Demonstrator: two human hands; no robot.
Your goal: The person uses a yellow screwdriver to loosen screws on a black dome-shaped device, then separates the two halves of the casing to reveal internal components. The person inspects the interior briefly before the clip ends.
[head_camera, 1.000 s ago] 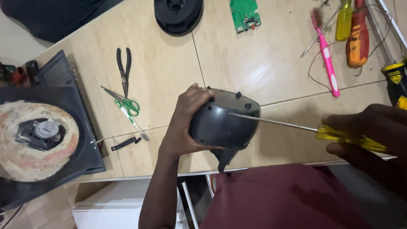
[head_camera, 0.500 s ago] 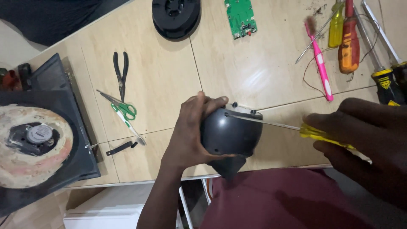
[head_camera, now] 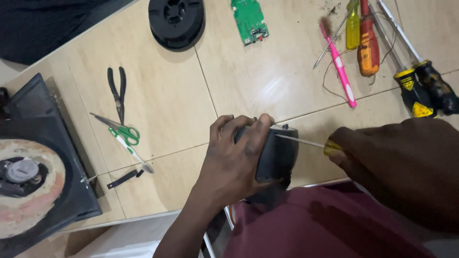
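**Screwdriver set into a dark casing at the table edge**

Pale tiles cover the table (head_camera: pixel 158 102), its near edge running just under both hands. The left hand (head_camera: pixel 234 160) comes up from below with the forearm angled to the right, fingers curled over the top of a rounded dark casing (head_camera: pixel 277 155) and thumb low on its side; its grip is pressed tight around the shell. The casing sits at the table's near edge, partly over the person's maroon lap. The right hand (head_camera: pixel 406 165) enters from the right, closed in a fist on a yellow-handled screwdriver (head_camera: pixel 306 142), whose thin shaft lies almost level and meets the casing's top right.

Left of the hands lie green scissors (head_camera: pixel 125 137), black pliers (head_camera: pixel 117 91) and a small black piece (head_camera: pixel 125 178); a speaker (head_camera: pixel 26 186) in its black frame fills the left edge. At the far side sit a black spool (head_camera: pixel 176 21) and a green board (head_camera: pixel 249 20). A pink toothbrush (head_camera: pixel 340 67) and more screwdrivers (head_camera: pixel 368 40) crowd the right corner. Bare tile lies open between casing and spool.
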